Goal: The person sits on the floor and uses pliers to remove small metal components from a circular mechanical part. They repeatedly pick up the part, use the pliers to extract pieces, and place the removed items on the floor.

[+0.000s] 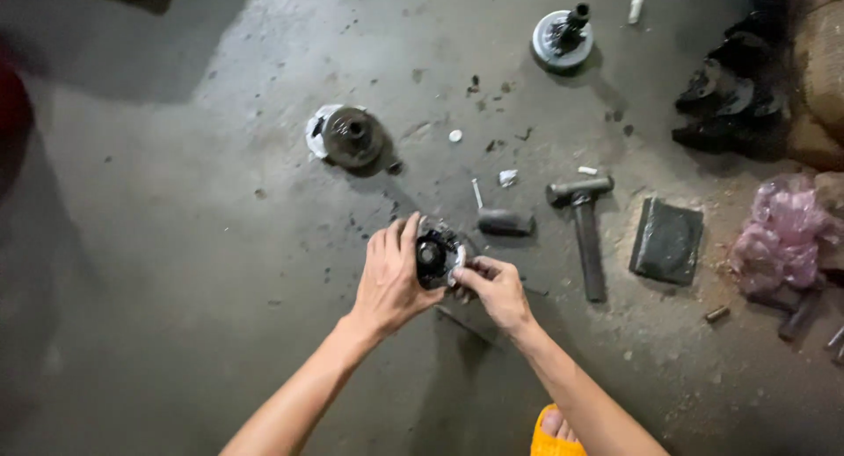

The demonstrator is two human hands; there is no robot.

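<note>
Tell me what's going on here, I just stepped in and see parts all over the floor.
A person crouches over a concrete floor, gripping a small round black mechanical part with the left hand while the right hand pinches its edge. A hammer, a screwdriver, a dark flat block and two similar round parts lie nearby.

Three round metal assemblies — one (437, 255) held, two on the floor (350, 137) (563, 36) (greasy) — one hammer (584, 227), one screwdriver (499, 217), one dark flat block (667, 239).
</note>
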